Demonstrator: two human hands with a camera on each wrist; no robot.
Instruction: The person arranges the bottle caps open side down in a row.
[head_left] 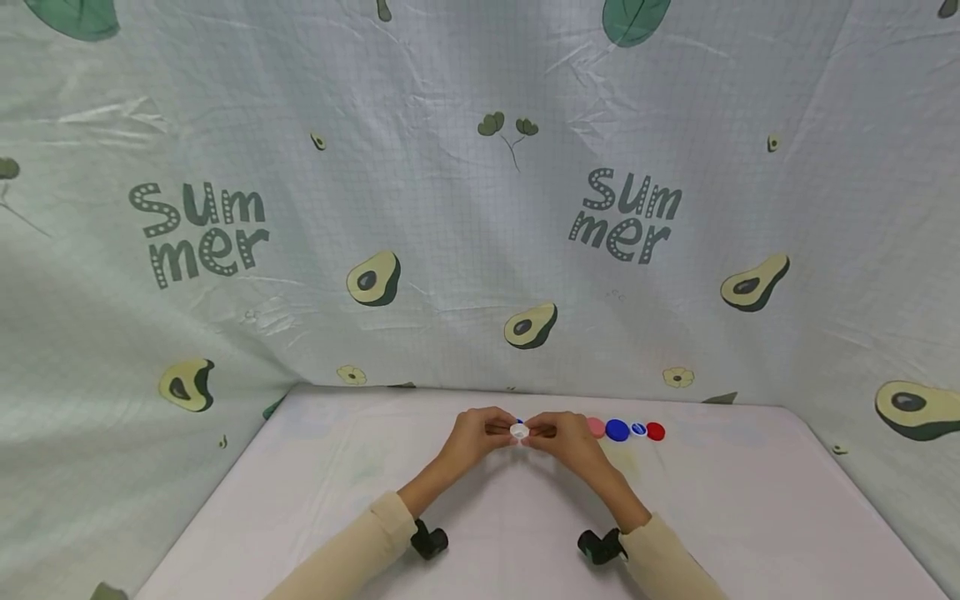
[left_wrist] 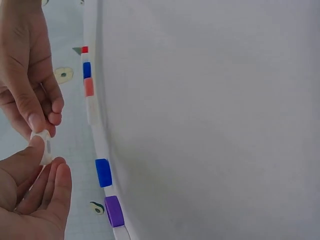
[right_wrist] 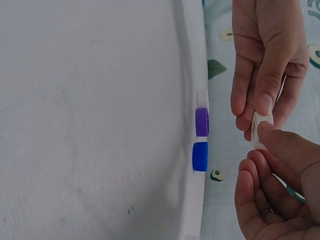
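Observation:
A small white bottle cap (head_left: pixel 519 431) is held up between the two hands over the far part of the table. My left hand (head_left: pixel 478 435) pinches its left side with thumb and fingers. From the other side, my right hand (head_left: pixel 568 439) pinches it too. In the left wrist view the white cap (left_wrist: pixel 46 145) is seen edge-on, tilted, with both thumbs on it. Fingers of both hands partly cover the cap (right_wrist: pixel 257 131) in the right wrist view.
Along the table's far edge runs a row of caps: pink (head_left: pixel 596 427), blue (head_left: pixel 617 430), blue-and-white (head_left: pixel 638 429) and red (head_left: pixel 656 432). Purple (left_wrist: pixel 114 211) and blue (left_wrist: pixel 103 172) caps stand behind the hands. A printed curtain (head_left: pixel 450 208) hangs behind the table (head_left: pixel 345 467).

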